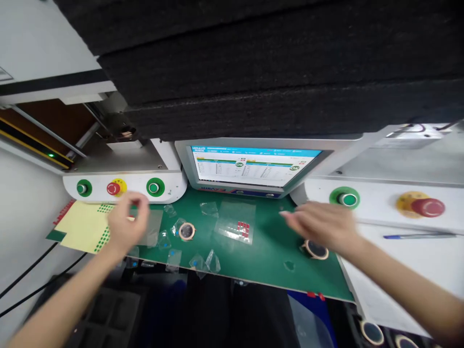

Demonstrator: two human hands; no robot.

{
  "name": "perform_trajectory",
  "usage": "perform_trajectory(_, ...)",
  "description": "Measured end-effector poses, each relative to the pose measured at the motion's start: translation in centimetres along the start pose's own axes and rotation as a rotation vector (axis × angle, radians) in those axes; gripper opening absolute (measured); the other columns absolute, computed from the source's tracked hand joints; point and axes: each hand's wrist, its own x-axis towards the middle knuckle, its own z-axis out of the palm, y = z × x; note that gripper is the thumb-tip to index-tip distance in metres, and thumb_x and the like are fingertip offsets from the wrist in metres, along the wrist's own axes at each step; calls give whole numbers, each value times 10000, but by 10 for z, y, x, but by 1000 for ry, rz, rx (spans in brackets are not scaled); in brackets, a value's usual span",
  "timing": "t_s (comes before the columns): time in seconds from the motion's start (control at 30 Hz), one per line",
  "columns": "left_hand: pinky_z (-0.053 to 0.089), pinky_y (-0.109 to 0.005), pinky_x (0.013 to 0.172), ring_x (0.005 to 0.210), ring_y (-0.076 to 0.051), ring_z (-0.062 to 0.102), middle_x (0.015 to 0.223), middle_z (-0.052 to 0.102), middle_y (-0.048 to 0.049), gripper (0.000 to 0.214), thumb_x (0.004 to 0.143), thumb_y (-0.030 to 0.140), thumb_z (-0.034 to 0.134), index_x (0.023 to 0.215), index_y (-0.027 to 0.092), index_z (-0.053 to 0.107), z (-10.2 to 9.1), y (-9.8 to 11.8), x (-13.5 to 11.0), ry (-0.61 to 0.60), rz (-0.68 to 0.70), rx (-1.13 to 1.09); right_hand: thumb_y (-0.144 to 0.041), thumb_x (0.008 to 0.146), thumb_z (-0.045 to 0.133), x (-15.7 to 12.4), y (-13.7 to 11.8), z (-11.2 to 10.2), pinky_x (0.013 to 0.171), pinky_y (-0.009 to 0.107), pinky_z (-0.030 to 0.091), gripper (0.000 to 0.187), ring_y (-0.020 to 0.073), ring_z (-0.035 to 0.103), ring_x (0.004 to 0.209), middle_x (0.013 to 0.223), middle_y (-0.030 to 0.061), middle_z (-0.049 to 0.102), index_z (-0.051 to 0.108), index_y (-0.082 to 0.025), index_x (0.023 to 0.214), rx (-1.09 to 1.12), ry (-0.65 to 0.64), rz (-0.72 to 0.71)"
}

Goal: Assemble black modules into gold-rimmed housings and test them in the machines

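My left hand [128,222] hovers over a yellow sheet with green dot stickers [85,224]. Its thumb and forefinger curl together, and whatever they may pinch is too small to see. Blurred by motion, my right hand [322,222] has its fingers pressed together pointing left; any item at the fingertips cannot be made out. Just below it lies a round gold-rimmed watch case [316,250]. Another round watch case [186,231] rests on the green mat [268,261], nearer my left hand. Between the hands is a clear sheet with red stickers [243,229].
Clear film scraps [174,259] litter the mat's left part. Behind stands a monitor [253,166] showing OK marks. Button panels with green buttons [154,188] and red stop knobs [427,207] flank it. A pen [416,236] lies right. Black foam [271,72] overhangs the top.
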Motion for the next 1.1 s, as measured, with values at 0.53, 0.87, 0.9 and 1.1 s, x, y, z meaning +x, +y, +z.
perform_trajectory(0.53, 561, -391, 721, 925, -289, 666, 1048, 730, -67, 261, 780, 151, 752, 1008, 198, 635, 44, 44, -78, -562, -65, 10, -303, 968, 399, 53, -54, 73, 503, 287, 222, 503, 213, 631, 517, 612, 142, 700, 693, -134, 597, -166, -212, 94)
perform_trajectory(0.87, 573, -277, 665, 828, -200, 684, 1015, 723, -96, 438, 810, 499, 728, 1077, 157, 664, 3, 71, -62, -509, -1005, -1132, -407, 1027, 342, -7, -106, 9, 477, 230, 377, 564, 114, 554, 450, 496, 17, 560, 530, -191, 542, 213, -27, -112)
perform_trajectory(0.9, 566, -245, 633, 797, -183, 681, 975, 725, -97, 473, 793, 539, 740, 1050, 146, 684, -4, 82, -64, -508, -1092, -1278, -388, 1029, 367, -20, -118, -2, 504, 205, 425, 500, 106, 580, 487, 553, 12, 593, 567, -189, 616, 278, 4, -124)
perform_trajectory(1.1, 539, -163, 576, 691, -125, 643, 790, 703, -55, 370, 765, 459, 818, 940, 138, 754, -28, 151, -99, -510, -1128, -1477, -139, 864, 665, -88, -174, -28, 665, 169, 583, 79, 120, 704, 720, 827, 14, 696, 637, -202, 902, 966, 229, 174)
